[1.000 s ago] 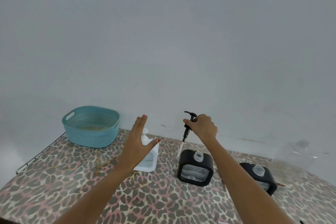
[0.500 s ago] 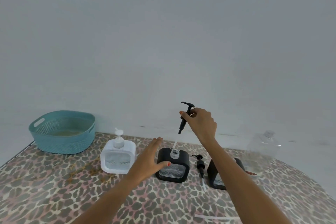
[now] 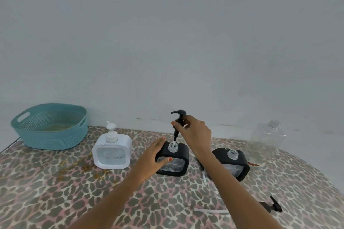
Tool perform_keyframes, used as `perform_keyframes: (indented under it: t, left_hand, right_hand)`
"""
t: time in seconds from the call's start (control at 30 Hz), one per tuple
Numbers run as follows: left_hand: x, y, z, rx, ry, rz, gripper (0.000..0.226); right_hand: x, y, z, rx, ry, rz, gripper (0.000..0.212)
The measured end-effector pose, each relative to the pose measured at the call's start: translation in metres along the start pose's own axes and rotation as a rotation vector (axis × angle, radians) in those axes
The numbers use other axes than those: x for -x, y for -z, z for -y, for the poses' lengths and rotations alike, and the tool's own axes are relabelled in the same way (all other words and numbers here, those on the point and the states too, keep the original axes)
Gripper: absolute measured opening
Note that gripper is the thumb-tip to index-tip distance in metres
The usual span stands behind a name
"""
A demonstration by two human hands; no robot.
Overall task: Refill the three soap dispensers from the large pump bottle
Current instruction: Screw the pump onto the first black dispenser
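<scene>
Three square dispensers stand in a row on the leopard-print table. The white dispenser (image 3: 112,152) on the left has its pump on. My left hand (image 3: 153,158) grips the left side of the middle black dispenser (image 3: 174,161). My right hand (image 3: 193,132) pinches a black pump head (image 3: 178,122) above it, with the pump's tube dipping into the open neck. The right black dispenser (image 3: 232,164) stands open, partly behind my right forearm. A large clear bottle (image 3: 266,141) without its pump stands at the back right.
A teal perforated basket (image 3: 50,128) sits at the back left against the wall. Another black pump head (image 3: 273,208) with a white tube lies on the table at the front right. A loose white tube (image 3: 204,178) lies between the two black dispensers.
My right hand has lowered the pump until its tube entered the middle dispenser's neck. My left hand has closed onto that dispenser's left side. The view has shifted right and down.
</scene>
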State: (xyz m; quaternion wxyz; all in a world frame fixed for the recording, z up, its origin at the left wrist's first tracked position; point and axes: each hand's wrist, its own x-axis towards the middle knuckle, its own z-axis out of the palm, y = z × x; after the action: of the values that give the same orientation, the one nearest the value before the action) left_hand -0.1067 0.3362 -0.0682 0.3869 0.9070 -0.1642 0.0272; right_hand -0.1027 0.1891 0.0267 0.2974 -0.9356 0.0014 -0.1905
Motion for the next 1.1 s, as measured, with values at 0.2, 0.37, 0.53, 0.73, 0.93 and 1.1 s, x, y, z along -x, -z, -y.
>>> perform_keyframes:
  t: [0.2, 0.37, 0.53, 0.73, 0.93, 1.1]
  left_hand:
    - [-0.001, -0.001, 0.0, 0.025, 0.017, -0.02, 0.068]
    - [0.0, -0.001, 0.0, 0.04, 0.031, -0.021, 0.067]
    - [0.001, -0.002, 0.0, 0.09, 0.039, -0.039, 0.066]
    - [0.004, 0.0, -0.004, 0.174, -0.008, -0.065, 0.062]
    - [0.007, 0.0, -0.006, 0.233, -0.034, -0.083, 0.054]
    - [0.008, 0.001, -0.007, 0.252, -0.054, -0.106, 0.055]
  right_hand:
    - [0.013, -0.012, -0.009, -0.192, 0.028, 0.01, 0.031]
    - [0.018, -0.021, -0.014, -0.107, 0.084, 0.053, 0.033]
    - [0.029, -0.032, -0.022, -0.086, 0.084, 0.079, 0.034]
    - [0.037, -0.041, -0.026, -0.116, 0.04, 0.074, 0.035]
    - [0.038, -0.049, -0.031, -0.172, -0.007, 0.098, 0.034]
    - [0.04, -0.051, -0.03, -0.231, -0.013, 0.074, 0.035]
